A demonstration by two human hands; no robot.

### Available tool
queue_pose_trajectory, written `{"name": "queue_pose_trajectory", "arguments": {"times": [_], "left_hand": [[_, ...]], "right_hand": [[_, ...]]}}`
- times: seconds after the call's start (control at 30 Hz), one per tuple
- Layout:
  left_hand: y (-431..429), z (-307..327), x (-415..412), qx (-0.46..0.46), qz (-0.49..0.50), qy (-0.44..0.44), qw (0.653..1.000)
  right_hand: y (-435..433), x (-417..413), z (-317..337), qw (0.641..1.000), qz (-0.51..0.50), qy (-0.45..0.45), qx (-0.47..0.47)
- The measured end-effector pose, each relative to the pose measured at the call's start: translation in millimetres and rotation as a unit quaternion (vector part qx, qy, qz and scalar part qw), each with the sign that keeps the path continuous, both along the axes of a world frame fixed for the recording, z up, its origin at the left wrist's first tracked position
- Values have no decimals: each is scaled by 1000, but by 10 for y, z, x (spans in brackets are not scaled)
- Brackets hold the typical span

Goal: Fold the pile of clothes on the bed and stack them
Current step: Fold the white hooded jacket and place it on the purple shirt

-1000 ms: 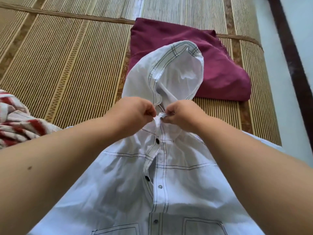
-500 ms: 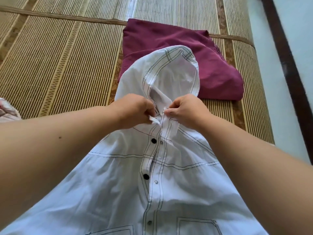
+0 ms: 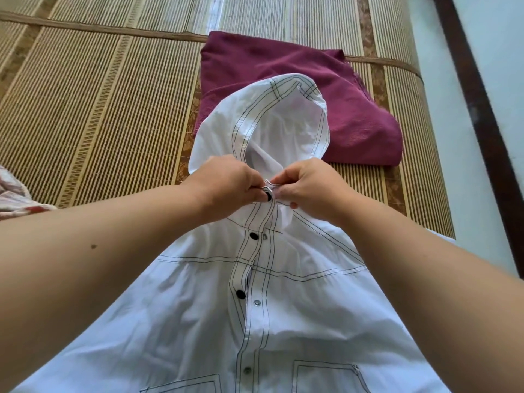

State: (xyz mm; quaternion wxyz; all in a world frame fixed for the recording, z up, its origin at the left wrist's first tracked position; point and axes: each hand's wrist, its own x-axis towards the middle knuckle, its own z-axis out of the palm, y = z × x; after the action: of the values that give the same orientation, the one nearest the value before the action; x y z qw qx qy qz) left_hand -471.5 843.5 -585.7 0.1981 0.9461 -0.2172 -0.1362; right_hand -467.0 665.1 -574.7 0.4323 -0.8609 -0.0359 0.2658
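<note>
- A white jacket [image 3: 283, 321] with dark stitching lies front-up on the bed's bamboo mat [image 3: 99, 109]. It spreads from the centre of the view down to 6 o'clock.
- Its hood [image 3: 283, 123] points toward 12 o'clock with its mouth open. The top of the hood rests over the near edge of a maroon garment [image 3: 354, 95].
- The left hand [image 3: 226, 182] reaches in from 8 o'clock. Its grip is closed on one front edge of the jacket at the neck, pinching the strip that carries a black snap [image 3: 268, 196].
- The right hand [image 3: 309, 185] reaches in from 4 o'clock. Its grip is closed on the opposite front edge, pinching the cloth just beside that snap.
- The two hands are almost touching, a little above the centre of the view.
- Below the hands the front opening runs toward 6 o'clock, with more black snaps on one edge and silver studs on the other. It gapes slightly partway down.
- A stitched pocket [image 3: 326, 375] shows at about 5 o'clock, near the bottom edge.
- The maroon garment lies folded on the mat between 12 and 2 o'clock.
- A red-and-white striped cloth [image 3: 14, 191] is bunched at 9 o'clock, cut off by the edge of the view.
</note>
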Motion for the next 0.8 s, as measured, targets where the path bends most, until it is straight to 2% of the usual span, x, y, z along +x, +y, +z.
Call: {"name": "queue_pose_trajectory", "arguments": {"times": [0.27, 0.57, 0.8], "left_hand": [[-41, -11, 11, 52, -7, -64, 997], [-72, 54, 87, 86, -37, -46, 994], [-47, 90, 86, 55, -39, -43, 997]], "right_hand": [[-13, -8, 0, 999, 14, 10, 29], [2, 48, -42, 1000, 8, 10, 21], [20, 39, -56, 1000, 3, -3, 21]]}}
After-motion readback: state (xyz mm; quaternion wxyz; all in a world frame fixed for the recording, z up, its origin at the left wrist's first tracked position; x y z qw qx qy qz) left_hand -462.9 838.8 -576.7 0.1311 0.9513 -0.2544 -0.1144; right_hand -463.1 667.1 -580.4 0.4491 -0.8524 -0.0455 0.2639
